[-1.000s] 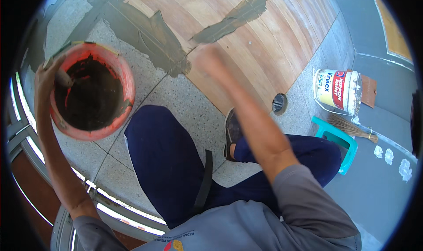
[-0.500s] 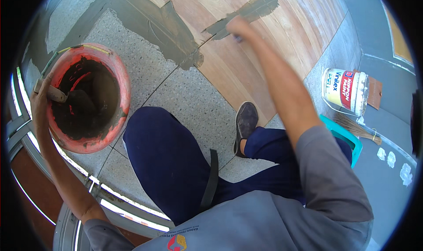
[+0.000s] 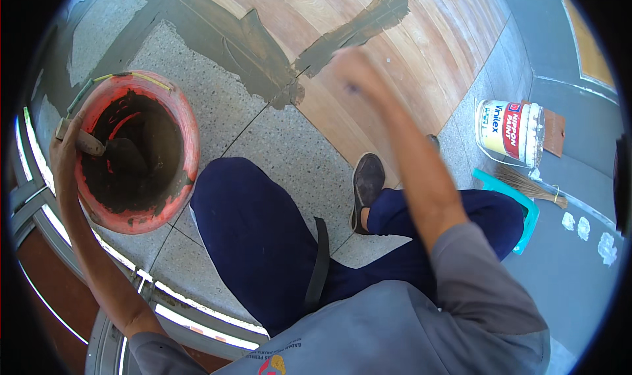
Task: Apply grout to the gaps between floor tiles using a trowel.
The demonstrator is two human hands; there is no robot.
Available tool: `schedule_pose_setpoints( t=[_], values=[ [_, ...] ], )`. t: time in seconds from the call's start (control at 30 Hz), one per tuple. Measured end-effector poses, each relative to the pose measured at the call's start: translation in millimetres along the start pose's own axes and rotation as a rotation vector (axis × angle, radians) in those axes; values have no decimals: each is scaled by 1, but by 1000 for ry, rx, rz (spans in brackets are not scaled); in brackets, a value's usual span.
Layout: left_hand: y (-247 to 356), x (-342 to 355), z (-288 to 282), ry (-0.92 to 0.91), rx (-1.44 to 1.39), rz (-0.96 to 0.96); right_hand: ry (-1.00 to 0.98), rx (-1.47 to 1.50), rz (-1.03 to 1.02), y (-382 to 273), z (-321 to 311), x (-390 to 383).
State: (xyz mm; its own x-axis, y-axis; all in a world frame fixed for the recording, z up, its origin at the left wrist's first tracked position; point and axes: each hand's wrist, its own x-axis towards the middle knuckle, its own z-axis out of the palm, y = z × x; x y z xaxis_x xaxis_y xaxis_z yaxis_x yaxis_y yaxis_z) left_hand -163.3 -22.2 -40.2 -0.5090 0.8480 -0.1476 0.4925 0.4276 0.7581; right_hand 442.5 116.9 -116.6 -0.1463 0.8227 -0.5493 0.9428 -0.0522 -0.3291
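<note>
My left hand (image 3: 62, 152) is at the left rim of a reddish bucket (image 3: 187, 121), closed around the pale handle of a trowel (image 3: 91, 144). The trowel's blade lies inside, on wet grey mortar (image 3: 161, 154). My right hand (image 3: 359, 72) is blurred over the wood-look floor tiles (image 3: 421, 52), just on the near side of a smeared grey mortar strip (image 3: 359, 29). Its fingers look curled in a fist. A small dark bit shows at its underside, too smeared to name.
Wider mortar (image 3: 237, 49) covers the tile edge and the speckled floor (image 3: 289, 144). At right stand a white paint bucket (image 3: 490, 128), a stick broom (image 3: 526, 185) and a teal plastic item (image 3: 530, 227) beside my knee. A metal gate (image 3: 33, 207) runs along the left.
My right hand has moved back from the mortar strip toward me, uncovering more of it. My left hand still holds the trowel at the bucket rim; the view has shifted slightly.
</note>
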Motion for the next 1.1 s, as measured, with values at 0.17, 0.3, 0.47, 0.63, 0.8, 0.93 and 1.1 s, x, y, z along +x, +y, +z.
schedule_pose_setpoints(
  t=[0.17,0.3,0.47,0.63,0.8,0.93,1.1],
  values=[
    [-13,7,0,-15,-24,-9,100,334,344,88,-111,83],
    [-16,5,0,-11,-49,4,34,208,374,77,-79,93],
    [-13,5,1,-10,-71,-33,41,-123,11,-7,33,31],
    [-11,6,1,5,-38,-56,-136,191,97,-38,26,-6],
    [-11,-1,2,-2,-61,-77,43,573,118,-4,22,-21],
    [-11,-5,2,-35,-148,-110,307,-13,-17,-27,115,-17],
    [-7,-4,0,-39,-76,-12,225,36,125,-51,178,-46]
  ],
)
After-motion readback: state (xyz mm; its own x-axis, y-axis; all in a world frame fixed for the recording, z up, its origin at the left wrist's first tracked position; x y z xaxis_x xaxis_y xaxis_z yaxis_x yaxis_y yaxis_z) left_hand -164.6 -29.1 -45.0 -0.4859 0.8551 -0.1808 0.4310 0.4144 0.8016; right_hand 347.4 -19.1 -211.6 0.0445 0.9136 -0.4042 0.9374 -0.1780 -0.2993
